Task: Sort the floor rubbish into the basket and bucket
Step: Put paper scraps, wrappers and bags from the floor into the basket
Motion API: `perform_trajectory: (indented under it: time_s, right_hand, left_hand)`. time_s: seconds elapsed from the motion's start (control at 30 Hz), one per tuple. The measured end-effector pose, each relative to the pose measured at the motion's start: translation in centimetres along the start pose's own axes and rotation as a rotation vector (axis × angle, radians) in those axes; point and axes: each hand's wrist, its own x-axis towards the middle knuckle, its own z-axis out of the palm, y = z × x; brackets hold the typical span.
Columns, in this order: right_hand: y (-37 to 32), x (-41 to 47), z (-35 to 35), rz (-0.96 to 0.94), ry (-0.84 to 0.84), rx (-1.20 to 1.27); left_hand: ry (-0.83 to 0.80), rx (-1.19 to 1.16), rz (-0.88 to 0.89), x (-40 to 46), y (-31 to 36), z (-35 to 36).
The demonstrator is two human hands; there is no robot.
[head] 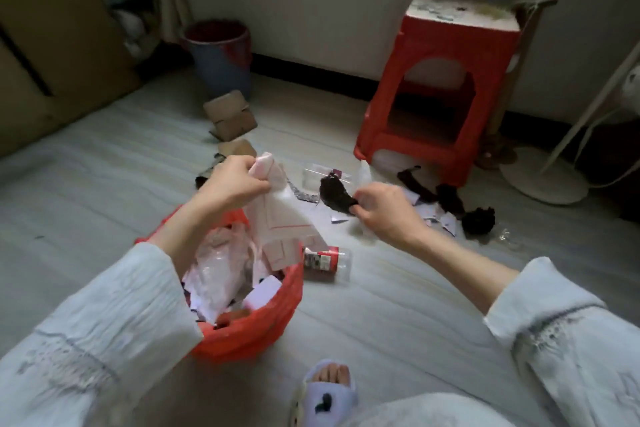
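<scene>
My left hand (231,182) grips the top of a pale pink flattened paper box (280,222) that hangs down over the red basket (266,319). The basket holds plastic bags and paper scraps. My right hand (382,210) pinches a dark, curved peel-like scrap (334,196) just above the floor. A blue and red bucket (221,55) stands far back by the wall. More dark scraps (476,218) and torn white paper (440,218) lie to the right. A clear plastic bottle with a red label (325,262) lies beside the basket.
A red plastic stool (436,94) stands at the back right, with a white fan base (543,173) beyond it. Cardboard pieces (230,116) lie on the floor before the bucket. A clear zip bag (327,173) lies mid-floor. My slippered foot (327,392) is at the bottom.
</scene>
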Motion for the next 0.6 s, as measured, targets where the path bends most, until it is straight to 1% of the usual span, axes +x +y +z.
perform_trajectory:
  time_s: [0.07,0.13,0.2,0.3,0.37,0.43,0.5,0.6]
  right_hand:
    - [-3.6,0.8,1.6,-0.066,-0.060,0.053]
    - [-6.1,1.4,3.3,-0.086,-0.115,0.089]
    - [-7.7,2.1,5.1,-0.051,-0.171,0.137]
    - [-9.3,3.2,7.9,0.046,-0.294,0.222]
    - [-9.6,3.7,9.3,0.120,-0.390,0.274]
    - [-9.9,4.5,11.1,0.149,-0.456,0.292]
    - [-9.7,4.7,12.6,0.073,-0.473,0.209]
    - [-9.0,3.7,14.4,-0.132,-0.463,0.089]
  left_hand:
    - [0.056,-0.031,-0.116,-1.0,-3.6,-2.5]
    - [0.103,-0.044,-0.202,-1.7,-6.6,-4.0]
    - [0.162,-0.020,-0.268,-1.9,-9.1,-4.4]
    - [0.198,0.164,-0.312,-1.9,-12.0,-3.7]
    - [0.202,0.243,-0.325,-2.2,-13.0,-2.8]
    - [0.221,0.310,-0.315,-2.5,-14.2,-1.8]
    - [0.262,0.376,-0.272,-2.7,-15.2,-0.5]
    - [0.297,0.428,-0.185,-2.6,-16.2,2.0]
